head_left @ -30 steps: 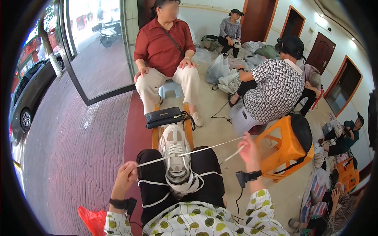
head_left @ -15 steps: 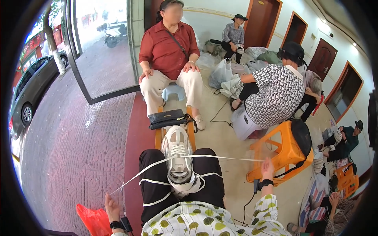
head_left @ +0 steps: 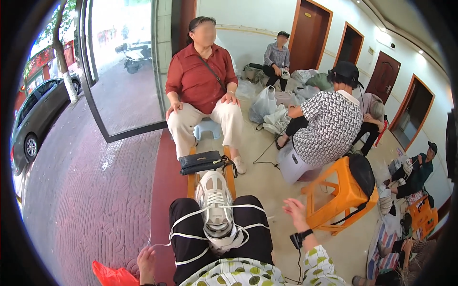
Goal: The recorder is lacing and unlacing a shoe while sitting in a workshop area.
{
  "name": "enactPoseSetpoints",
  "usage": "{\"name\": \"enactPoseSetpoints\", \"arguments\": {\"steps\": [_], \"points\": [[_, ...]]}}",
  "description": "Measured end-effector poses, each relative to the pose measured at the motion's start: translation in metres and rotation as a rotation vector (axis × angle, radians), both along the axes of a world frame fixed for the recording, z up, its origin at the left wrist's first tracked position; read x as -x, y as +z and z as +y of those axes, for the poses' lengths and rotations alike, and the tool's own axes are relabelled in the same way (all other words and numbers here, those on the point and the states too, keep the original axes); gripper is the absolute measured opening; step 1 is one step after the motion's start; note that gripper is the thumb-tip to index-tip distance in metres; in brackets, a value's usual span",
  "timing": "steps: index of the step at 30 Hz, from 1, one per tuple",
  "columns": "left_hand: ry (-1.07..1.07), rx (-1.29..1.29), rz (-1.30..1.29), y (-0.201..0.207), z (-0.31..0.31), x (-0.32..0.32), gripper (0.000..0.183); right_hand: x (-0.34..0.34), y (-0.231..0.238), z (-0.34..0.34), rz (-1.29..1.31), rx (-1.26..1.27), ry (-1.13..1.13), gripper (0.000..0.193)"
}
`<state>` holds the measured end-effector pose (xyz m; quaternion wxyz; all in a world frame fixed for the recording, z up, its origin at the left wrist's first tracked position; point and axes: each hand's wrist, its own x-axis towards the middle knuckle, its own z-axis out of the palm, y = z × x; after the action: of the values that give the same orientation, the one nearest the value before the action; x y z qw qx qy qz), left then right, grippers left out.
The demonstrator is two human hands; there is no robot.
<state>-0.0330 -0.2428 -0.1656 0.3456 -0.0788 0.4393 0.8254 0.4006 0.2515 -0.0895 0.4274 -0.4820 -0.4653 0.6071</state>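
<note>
A beige and white sneaker [head_left: 215,209] lies between my knees, with its toe pointing away from me. Its white shoelace [head_left: 191,214] is threaded through the upper eyelets, and loose lengths drape across both black trouser legs. At the lower left, my left hand [head_left: 146,262] is closed on one stretch of lace, low beside my left knee. My right hand [head_left: 296,213] is raised to the right of my right knee, near an orange stool. Its fingers are apart, and I see no lace in them.
A black pouch [head_left: 202,162] rests on the wooden bench [head_left: 192,183] beyond the shoe. A person in red [head_left: 202,71] sits facing me. The orange stool [head_left: 334,190] holds a black bag. A red plastic bag [head_left: 113,275] is at lower left. Several people sit among bags.
My right hand has let go of its lace and moved inward; that lace now drops over my right knee. My left hand has come lower and closer, so its lace hangs slack.
</note>
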Motion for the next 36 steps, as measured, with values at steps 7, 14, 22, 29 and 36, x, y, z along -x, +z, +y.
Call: {"name": "enactPoseSetpoints", "arguments": {"steps": [7,14,22,29,36], "points": [[-0.397,0.458,0.879,0.136,0.134,-0.035,0.018,0.118,0.083,-0.055,-0.509,-1.039,0.487,0.018],[-0.441,0.46,1.577,0.174,0.202,-0.048,0.014,0.152,0.048,-0.06,-0.504,-1.164,0.558,0.017],[-0.647,0.447,1.968,0.148,0.245,-0.034,0.011,0.162,0.039,-0.06,-0.575,-1.126,0.592,0.02],[-0.58,0.461,1.973,0.153,0.254,-0.038,0.008,0.16,0.047,-0.06,-0.565,-1.122,0.555,0.02],[-0.551,0.49,1.954,0.155,0.256,-0.04,0.008,0.162,0.049,-0.057,-0.546,-1.142,0.539,0.017]]}}
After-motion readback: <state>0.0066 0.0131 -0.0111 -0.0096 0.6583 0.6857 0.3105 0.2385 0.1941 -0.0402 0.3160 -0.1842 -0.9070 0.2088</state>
